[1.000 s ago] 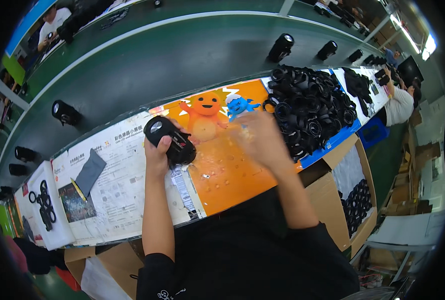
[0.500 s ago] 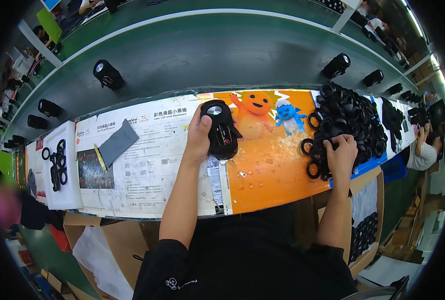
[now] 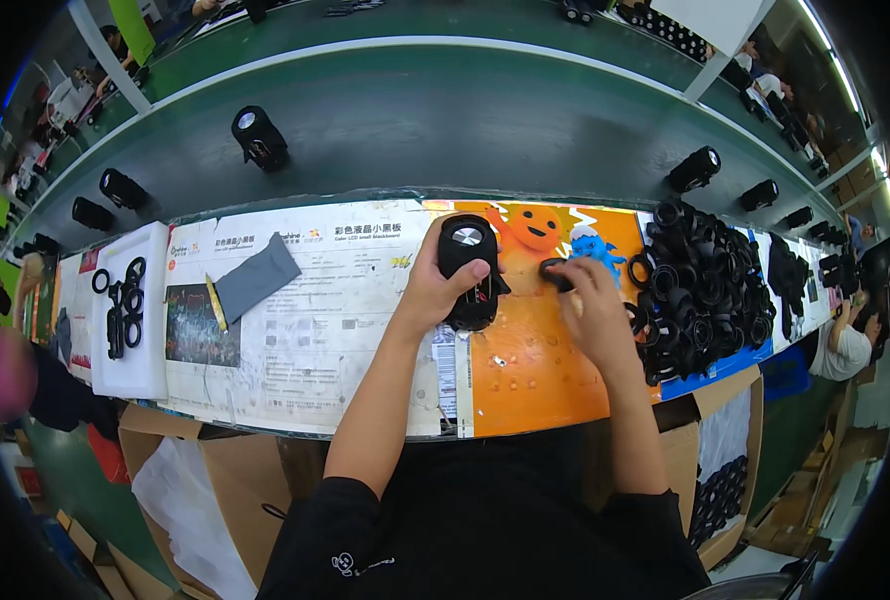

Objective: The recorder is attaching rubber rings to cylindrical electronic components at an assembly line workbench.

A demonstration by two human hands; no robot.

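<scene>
While gripping a black cylinder (image 3: pixel 457 258) in the left hand (image 3: pixel 433 290), pinching a small black part (image 3: pixel 557 275) between the fingertips of the right hand (image 3: pixel 597 312). Holding the cylinder over the left margin of an orange sheet (image 3: pixel 525 385), close to a white printed sheet (image 3: pixel 360 345). Running lengthwise nearly straight away from the body, with the silver round end (image 3: pixel 467 237) farthest off and tipped up toward the camera. Cannot tell whether raised or resting at the lower end.

Angling the small part slightly, left end higher, near the cylinder but apart from it; too dark to read for exact shape.

Laying the left thumb across the cylinder, just below the silver end, with the other left fingers mostly hidden. Slanting the left forearm up and rightward, the right one up and leftward, right fingers curled.

Farther right, seeing a heap of black rings (image 3: pixel 710 290). Leftward, noting a gray cloth (image 3: pixel 257 278), a yellow pen-like tool (image 3: pixel 216 304) beside it, then a white foam tray (image 3: pixel 153 362) bearing more rings. Beyond, observing a dark green belt (image 3: pixel 445 130) with similar cylinders spaced along it.
</scene>
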